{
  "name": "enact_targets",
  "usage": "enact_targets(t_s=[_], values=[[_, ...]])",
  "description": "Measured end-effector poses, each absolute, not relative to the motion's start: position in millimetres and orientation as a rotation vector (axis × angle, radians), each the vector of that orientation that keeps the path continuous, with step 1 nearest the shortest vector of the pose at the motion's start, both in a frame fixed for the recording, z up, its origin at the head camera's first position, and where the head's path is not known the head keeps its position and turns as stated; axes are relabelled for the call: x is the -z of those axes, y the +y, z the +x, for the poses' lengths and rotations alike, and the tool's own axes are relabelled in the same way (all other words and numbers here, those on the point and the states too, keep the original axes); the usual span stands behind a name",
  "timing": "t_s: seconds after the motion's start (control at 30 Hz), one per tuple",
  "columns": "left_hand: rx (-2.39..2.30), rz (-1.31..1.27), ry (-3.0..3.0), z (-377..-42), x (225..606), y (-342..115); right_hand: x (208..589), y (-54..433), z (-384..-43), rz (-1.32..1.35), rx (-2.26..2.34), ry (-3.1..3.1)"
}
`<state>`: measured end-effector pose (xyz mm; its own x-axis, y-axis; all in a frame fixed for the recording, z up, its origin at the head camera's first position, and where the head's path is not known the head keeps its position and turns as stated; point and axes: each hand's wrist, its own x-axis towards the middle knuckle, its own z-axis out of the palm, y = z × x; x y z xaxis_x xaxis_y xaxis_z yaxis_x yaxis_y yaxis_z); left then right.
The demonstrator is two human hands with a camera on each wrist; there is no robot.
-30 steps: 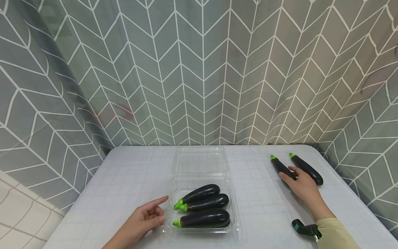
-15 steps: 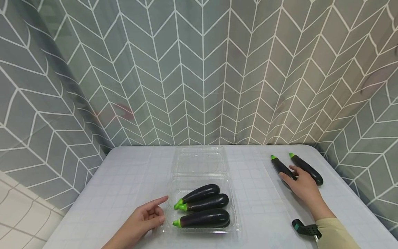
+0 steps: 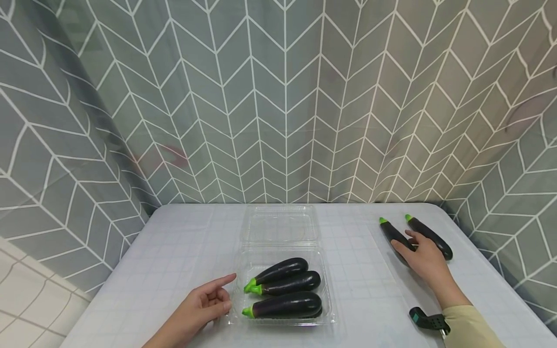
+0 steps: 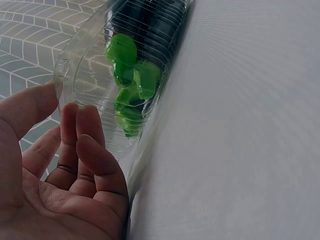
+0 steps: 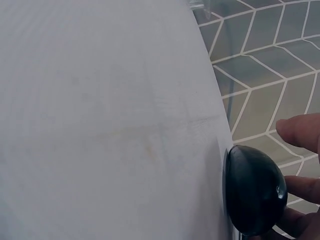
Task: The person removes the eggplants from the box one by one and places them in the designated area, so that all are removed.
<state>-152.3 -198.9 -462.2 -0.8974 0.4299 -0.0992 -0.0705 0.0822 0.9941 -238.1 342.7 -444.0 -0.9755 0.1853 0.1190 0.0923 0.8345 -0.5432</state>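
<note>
My left hand (image 3: pixel 202 304) rests beside the left rim of a clear plastic clamshell box (image 3: pixel 328 290), index finger out straight, other fingers loosely bent. In the left wrist view, the fingertips lie close to the box wall; I cannot tell whether they touch it. Several dark eggplants (image 3: pixel 287 304) with green stems lie inside the box. On the right, my right hand (image 3: pixel 426 261) has its thumb and fingers around the lower end of an eggplant (image 3: pixel 391 233), which lies on the table. The right wrist view shows that eggplant's rounded end (image 5: pixel 255 190) against the fingers (image 5: pixel 302 187).
Another eggplant (image 3: pixel 431 234) lies just right of the gripped one. The box's lid (image 3: pixel 280 227) is folded back, away from me. A white cloth covers the table (image 3: pixel 361 299). Patterned grey curtains (image 3: pixel 287 121) hang behind and at both sides.
</note>
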Motion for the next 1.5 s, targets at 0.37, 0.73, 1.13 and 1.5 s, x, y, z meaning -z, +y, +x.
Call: enact_targets(t_s=[0.37,0.73,1.13,1.5], values=[[-1.876,0.363,2.013,-152,463,-199,428,333,-234,-0.093,-0.803,-2.77],[-1.882,0.352,1.992,-153,464,-199,402,314,-224,0.021,-0.86,-2.765],[-1.872,0.32,1.999,-152,462,-197,391,301,-217,0.123,-1.079,-2.77],[-1.871,0.319,2.001,-151,462,-198,381,286,-205,0.256,-1.211,-2.741]])
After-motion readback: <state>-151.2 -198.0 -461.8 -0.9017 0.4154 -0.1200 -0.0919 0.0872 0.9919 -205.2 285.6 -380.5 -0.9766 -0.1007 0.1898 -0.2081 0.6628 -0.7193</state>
